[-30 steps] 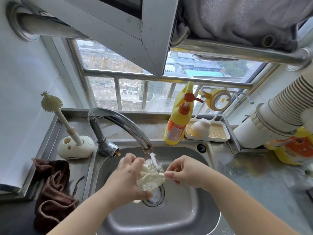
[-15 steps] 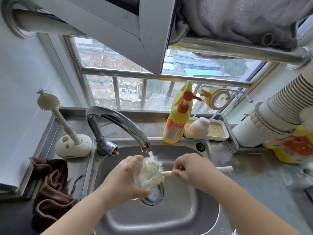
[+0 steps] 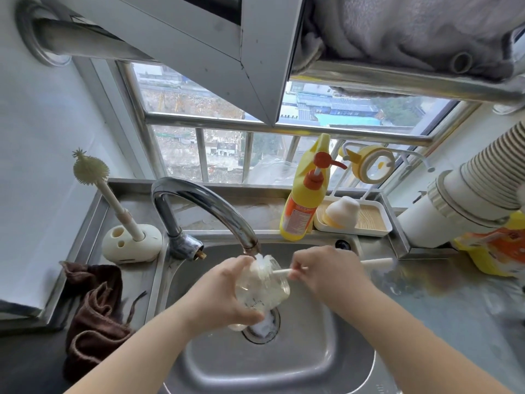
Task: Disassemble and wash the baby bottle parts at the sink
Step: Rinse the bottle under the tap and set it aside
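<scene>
My left hand grips a clear baby bottle over the steel sink, its mouth turned up to the right under the tap's spout, where water runs. My right hand grips the white handle of a bottle brush. The brush head is inside the bottle near its mouth, partly hidden by foam and glass. A white bottle teat cover sits on a tray at the back right.
A yellow pump bottle of detergent stands behind the sink. A second brush in a cream holder stands at the left, with a brown cloth below it. A ribbed white duct and yellow bag are at the right.
My right hand has drawn the brush outward to the right, so more handle shows. The bottle has tilted and risen closer under the spout.
</scene>
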Demonstrator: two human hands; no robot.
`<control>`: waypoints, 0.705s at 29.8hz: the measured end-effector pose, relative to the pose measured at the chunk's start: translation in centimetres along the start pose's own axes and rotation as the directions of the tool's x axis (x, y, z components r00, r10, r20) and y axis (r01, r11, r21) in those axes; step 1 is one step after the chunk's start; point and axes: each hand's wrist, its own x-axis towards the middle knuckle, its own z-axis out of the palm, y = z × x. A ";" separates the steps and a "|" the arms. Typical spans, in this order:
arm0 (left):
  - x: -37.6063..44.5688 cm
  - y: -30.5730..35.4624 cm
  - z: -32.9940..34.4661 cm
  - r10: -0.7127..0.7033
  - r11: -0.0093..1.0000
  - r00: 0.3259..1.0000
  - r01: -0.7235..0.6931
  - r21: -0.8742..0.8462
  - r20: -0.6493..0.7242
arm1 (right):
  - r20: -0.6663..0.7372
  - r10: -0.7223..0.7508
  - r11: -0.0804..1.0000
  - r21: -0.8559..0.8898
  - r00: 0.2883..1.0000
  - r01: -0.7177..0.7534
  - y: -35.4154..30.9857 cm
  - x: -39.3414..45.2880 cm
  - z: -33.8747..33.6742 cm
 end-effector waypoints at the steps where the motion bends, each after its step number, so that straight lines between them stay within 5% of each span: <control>1: 0.0 -0.3 0.0 0.002 1.000 1.000 -0.002 0.008 -0.024 | 0.013 0.048 0.999 0.023 0.999 -0.048 0.7 -0.2 -0.3; 4: 0.1 0.0 0.7 0.033 0.996 0.994 -0.024 0.085 -0.107 | 0.144 0.080 0.970 0.218 0.986 -0.110 0.6 -0.5 0.1; 7: -0.1 0.1 1.5 0.116 0.982 0.992 -0.107 0.158 -0.046 | 0.278 0.033 0.872 0.462 0.960 -0.164 -0.4 -0.5 1.6; 11: -1.1 -0.7 -0.3 -0.001 0.960 1.000 0.008 -0.278 0.024 | 0.320 0.044 0.732 0.634 0.946 -0.248 1.5 -1.0 2.1; 15: -1.8 -1.5 -1.2 -0.093 0.699 0.963 0.243 -0.672 0.252 | 0.317 0.001 0.659 0.713 0.949 -0.239 1.7 -1.7 2.3; 17: -1.8 -1.5 -1.2 -0.105 0.612 0.954 0.286 -0.737 0.283 | 0.312 0.006 0.649 0.721 0.950 -0.242 1.7 -1.9 2.5; 21: -1.6 -1.3 -1.2 -0.158 0.776 0.970 0.239 -0.583 0.187 | 0.299 0.095 0.741 0.615 0.950 -0.268 2.7 -2.5 2.5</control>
